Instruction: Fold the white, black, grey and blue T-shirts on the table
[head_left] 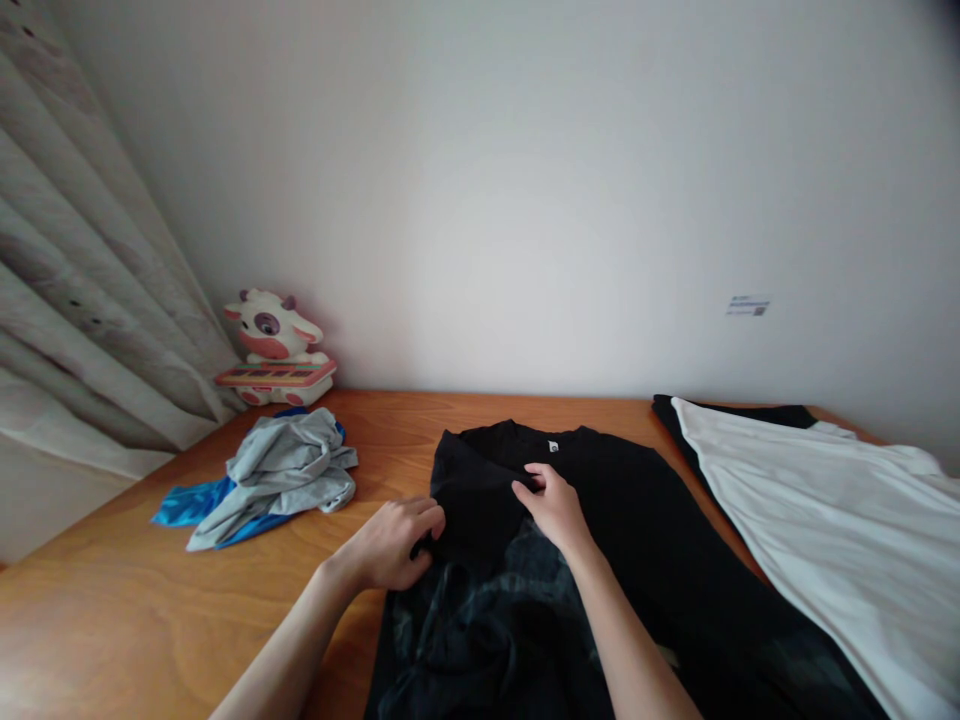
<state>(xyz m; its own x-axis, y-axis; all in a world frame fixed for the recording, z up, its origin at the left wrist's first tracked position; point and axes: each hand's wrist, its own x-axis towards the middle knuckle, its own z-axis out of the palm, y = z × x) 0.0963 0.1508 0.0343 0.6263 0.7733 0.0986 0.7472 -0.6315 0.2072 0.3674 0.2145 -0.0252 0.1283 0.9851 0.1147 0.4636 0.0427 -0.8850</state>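
A black shirt (615,500) with a faded dark print lies on the wooden table, its collar and small white label toward the wall. Its left side is folded inward over the front. My left hand (397,543) is closed on the shirt's left edge, fingers curled round the cloth. Near the collar, my right hand (553,503) pinches the edge of the folded part between thumb and fingers.
A crumpled grey and blue garment pile (289,465) lies at the left of the wooden table (97,620). Behind it stands a cow-shaped toy keyboard (276,350) beside the curtain (82,270). White cloth (810,510) over black cloth covers the right side.
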